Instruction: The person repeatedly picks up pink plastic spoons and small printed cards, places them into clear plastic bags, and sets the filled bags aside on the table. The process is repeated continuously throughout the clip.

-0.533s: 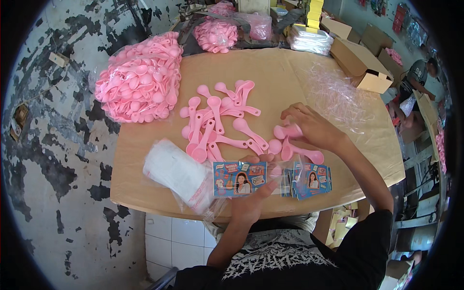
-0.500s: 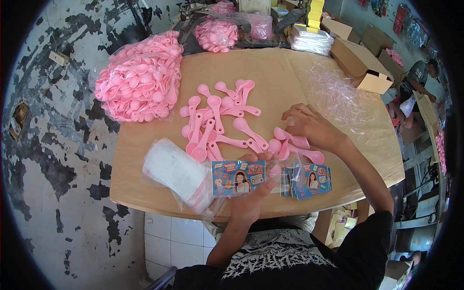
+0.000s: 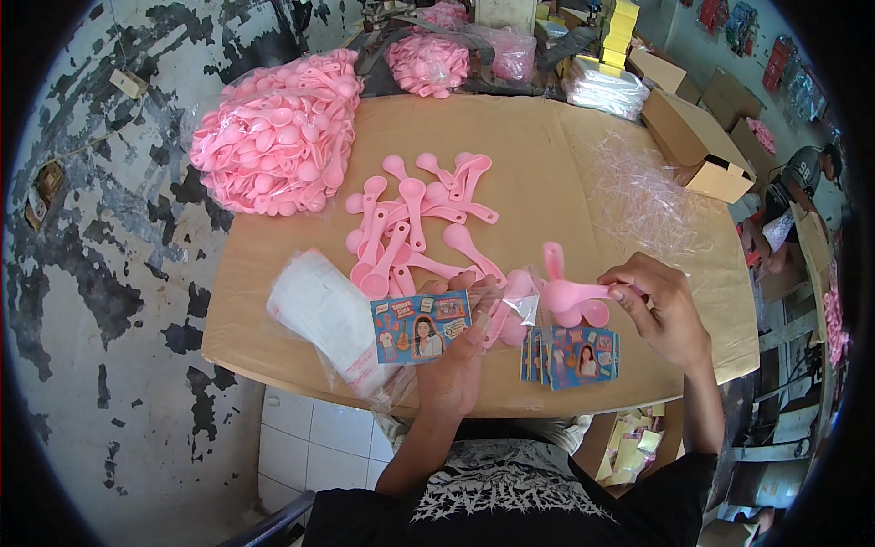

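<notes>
My left hand (image 3: pixel 448 378) is closed on a clear plastic bag (image 3: pixel 521 303) with a blue printed card (image 3: pixel 422 325) in it. Pink plastic shows at the bag's right end, partly behind my fingers. My right hand (image 3: pixel 663 312) pinches a pink scoop (image 3: pixel 567 294) by its handle, bowl toward the bag's end. Other pink scoops (image 3: pixel 595 314) are just behind it, partly hidden. Below them lies a fanned stack of blue printed cards (image 3: pixel 583 360). Left of my left hand rests a stack of clear bags (image 3: pixel 321 305). Loose pink scoops (image 3: pixel 412 211) are heaped beyond my left hand.
A large bag of pink scoops (image 3: pixel 273 137) stands at the table's far left. Tangled clear strips (image 3: pixel 643 196) and an open cardboard box (image 3: pixel 697 146) are at the right. At the far edge sit a smaller scoop bag (image 3: pixel 428 66) and stacked plastic packs (image 3: pixel 605 89). Another person (image 3: pixel 795 187) sits far right.
My right hand has drawn back to the right and now grips a scoop by its handle. My left hand with the bag and card has tilted and shifted slightly left.
</notes>
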A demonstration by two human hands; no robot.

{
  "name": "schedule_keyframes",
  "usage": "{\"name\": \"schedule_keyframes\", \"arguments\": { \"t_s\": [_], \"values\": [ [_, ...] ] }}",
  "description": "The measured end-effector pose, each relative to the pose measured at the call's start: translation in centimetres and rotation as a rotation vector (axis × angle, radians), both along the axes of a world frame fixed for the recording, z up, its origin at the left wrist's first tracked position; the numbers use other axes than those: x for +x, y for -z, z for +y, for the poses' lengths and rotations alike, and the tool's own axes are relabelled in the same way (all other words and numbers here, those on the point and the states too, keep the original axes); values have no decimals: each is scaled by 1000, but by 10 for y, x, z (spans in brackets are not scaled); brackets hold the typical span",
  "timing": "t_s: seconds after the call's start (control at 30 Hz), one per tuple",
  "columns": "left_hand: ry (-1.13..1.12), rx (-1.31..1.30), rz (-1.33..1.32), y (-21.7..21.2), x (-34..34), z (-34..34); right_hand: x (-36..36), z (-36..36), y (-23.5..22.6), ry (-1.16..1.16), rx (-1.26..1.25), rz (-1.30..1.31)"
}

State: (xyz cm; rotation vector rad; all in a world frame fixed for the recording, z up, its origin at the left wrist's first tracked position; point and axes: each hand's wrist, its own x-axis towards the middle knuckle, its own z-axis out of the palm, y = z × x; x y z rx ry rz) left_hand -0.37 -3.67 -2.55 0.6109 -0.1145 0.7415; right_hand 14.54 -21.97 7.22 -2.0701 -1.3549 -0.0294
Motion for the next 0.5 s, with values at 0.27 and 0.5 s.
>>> {"name": "schedule_keyframes", "arguments": {
  "t_s": [0.27,0.5],
  "values": [
    [33,94,-110,3,5,-4,-8,8,-8,-130,108,189],
    [38,-89,52,-1,11,-17,-24,38,-1,-235,169,73]
  ]
}}
